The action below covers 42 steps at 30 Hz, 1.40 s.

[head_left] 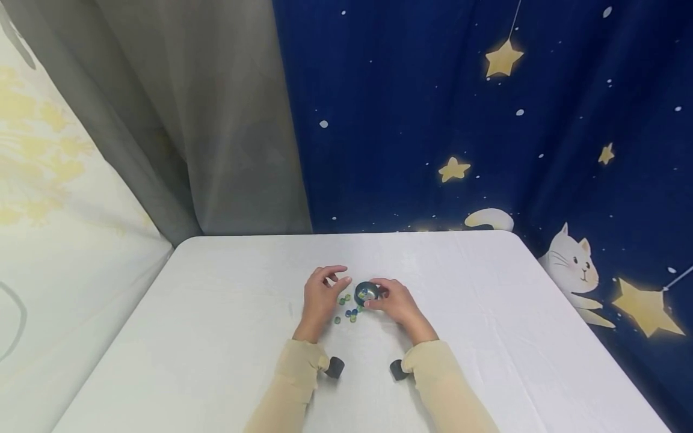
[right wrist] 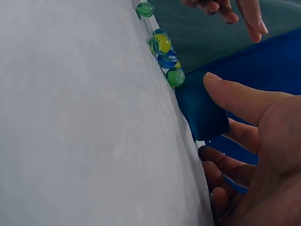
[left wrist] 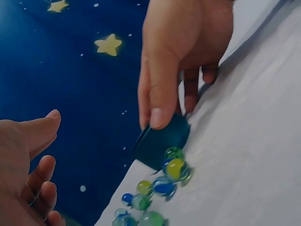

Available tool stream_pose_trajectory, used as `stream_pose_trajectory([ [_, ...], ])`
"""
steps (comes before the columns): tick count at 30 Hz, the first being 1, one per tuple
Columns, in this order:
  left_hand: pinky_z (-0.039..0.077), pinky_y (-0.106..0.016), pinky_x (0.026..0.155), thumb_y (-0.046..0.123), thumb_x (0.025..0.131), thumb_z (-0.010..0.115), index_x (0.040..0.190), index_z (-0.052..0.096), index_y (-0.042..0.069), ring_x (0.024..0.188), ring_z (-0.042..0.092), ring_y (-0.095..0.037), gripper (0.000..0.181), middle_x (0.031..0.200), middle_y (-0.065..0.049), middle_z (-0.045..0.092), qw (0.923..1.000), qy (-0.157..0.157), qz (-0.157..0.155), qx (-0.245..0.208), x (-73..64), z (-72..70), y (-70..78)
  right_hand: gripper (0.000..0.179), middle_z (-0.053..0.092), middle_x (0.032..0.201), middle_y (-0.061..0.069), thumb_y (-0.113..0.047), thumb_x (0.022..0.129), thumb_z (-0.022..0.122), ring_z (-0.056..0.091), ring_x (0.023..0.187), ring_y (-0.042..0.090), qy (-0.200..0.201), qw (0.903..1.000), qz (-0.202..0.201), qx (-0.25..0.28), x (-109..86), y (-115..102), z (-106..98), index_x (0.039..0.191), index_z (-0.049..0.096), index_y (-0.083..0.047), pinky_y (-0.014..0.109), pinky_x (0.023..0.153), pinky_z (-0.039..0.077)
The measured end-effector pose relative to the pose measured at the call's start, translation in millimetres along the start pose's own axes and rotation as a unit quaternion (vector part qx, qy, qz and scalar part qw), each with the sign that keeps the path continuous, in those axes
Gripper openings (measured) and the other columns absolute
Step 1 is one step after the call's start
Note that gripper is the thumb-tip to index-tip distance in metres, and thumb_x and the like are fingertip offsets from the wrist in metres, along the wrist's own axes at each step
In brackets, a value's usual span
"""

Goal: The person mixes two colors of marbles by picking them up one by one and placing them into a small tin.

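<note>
White and faintly creased, the bench [head_left: 206, 337] carries a small teal cup [right wrist: 200, 110] near its middle. Inside the cup's mouth, in the head view, are some blue and yellow-green marbles; more marbles [left wrist: 163, 186] lie loose on the bench to the cup's left and nearer the person, several bunched together. Whether the cup is tilted, I cannot tell. The right hand [head_left: 399, 302] pinches the cup from the right, between thumb and fingers. Across the marbles, the left hand [head_left: 319, 296] hovers with thumb and fingers spread apart, near the marbles. Beige sleeves [head_left: 292, 367] cover both forearms. Behind the bench hang a grey curtain [head_left: 238, 120] and a blue curtain [head_left: 400, 120] with yellow stars and a white cat [head_left: 571, 264].
</note>
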<state>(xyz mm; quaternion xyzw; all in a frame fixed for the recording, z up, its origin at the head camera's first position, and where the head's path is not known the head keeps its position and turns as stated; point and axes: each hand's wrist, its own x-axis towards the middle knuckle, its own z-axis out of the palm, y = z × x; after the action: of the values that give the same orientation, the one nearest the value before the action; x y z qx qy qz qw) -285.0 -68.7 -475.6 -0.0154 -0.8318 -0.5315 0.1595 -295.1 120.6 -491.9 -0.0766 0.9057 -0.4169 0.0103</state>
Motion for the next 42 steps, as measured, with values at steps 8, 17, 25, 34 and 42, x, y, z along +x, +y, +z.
stream_pose_trajectory([
  [8, 0.040, -0.031, 0.066, 0.023, 0.084, 0.078, 0.109, 0.072, 0.020, 0.074, 0.047, -0.018, 0.026, 0.088, 0.000, 0.057, 0.9999, -0.008, 0.007, 0.006, 5.5, -16.1, -4.1, 0.060, 0.063, 0.113, 0.009, -0.026, 0.075, 0.084, 0.058, 0.105, 0.029, -0.002, 1.0000, 0.007, 0.004, 1.0, 2, 0, 0.129, 0.062, -0.013, 0.049, 0.090, 0.046],
  [17, 0.040, -0.033, 0.070, 0.016, 0.084, 0.078, 0.104, 0.073, 0.017, 0.077, 0.047, -0.019, 0.021, 0.085, 0.001, 0.059, 0.9974, -0.065, 0.011, 0.030, 10.5, -34.2, -11.7, 0.060, 0.062, 0.113, 0.010, -0.024, 0.075, 0.084, 0.057, 0.105, 0.029, -0.003, 0.9999, 0.012, 0.011, 2.3, 3, 1, 0.129, 0.062, -0.013, 0.048, 0.090, 0.045],
  [25, 0.041, -0.034, 0.069, 0.014, 0.081, 0.079, 0.099, 0.074, 0.015, 0.077, 0.050, -0.019, 0.018, 0.079, 0.003, 0.059, 0.9820, -0.171, 0.004, 0.079, 9.9, -44.4, -17.8, 0.060, 0.062, 0.112, 0.011, -0.023, 0.073, 0.084, 0.058, 0.105, 0.030, -0.001, 0.9999, 0.008, 0.009, 1.8, 3, 2, 0.128, 0.063, -0.012, 0.049, 0.089, 0.045],
  [34, 0.043, -0.031, 0.059, 0.006, 0.079, 0.078, 0.095, 0.075, 0.010, 0.068, 0.050, -0.016, 0.017, 0.075, 0.002, 0.056, 0.9575, -0.281, 0.012, 0.063, 8.3, -53.1, -26.1, 0.060, 0.061, 0.116, 0.010, -0.026, 0.076, 0.083, 0.056, 0.108, 0.029, -0.004, 0.9997, 0.024, 0.009, 2.4, 1, 2, 0.130, 0.061, -0.015, 0.049, 0.091, 0.045],
  [42, 0.044, -0.031, 0.064, 0.005, 0.076, 0.080, 0.094, 0.076, 0.012, 0.072, 0.052, -0.016, 0.020, 0.075, 0.002, 0.060, 0.9491, -0.308, 0.001, 0.065, 7.7, -52.5, -29.0, 0.059, 0.061, 0.117, 0.011, -0.026, 0.076, 0.082, 0.056, 0.108, 0.030, -0.005, 0.9996, 0.025, 0.010, 1.3, -1, 1, 0.130, 0.061, -0.015, 0.050, 0.091, 0.045],
])
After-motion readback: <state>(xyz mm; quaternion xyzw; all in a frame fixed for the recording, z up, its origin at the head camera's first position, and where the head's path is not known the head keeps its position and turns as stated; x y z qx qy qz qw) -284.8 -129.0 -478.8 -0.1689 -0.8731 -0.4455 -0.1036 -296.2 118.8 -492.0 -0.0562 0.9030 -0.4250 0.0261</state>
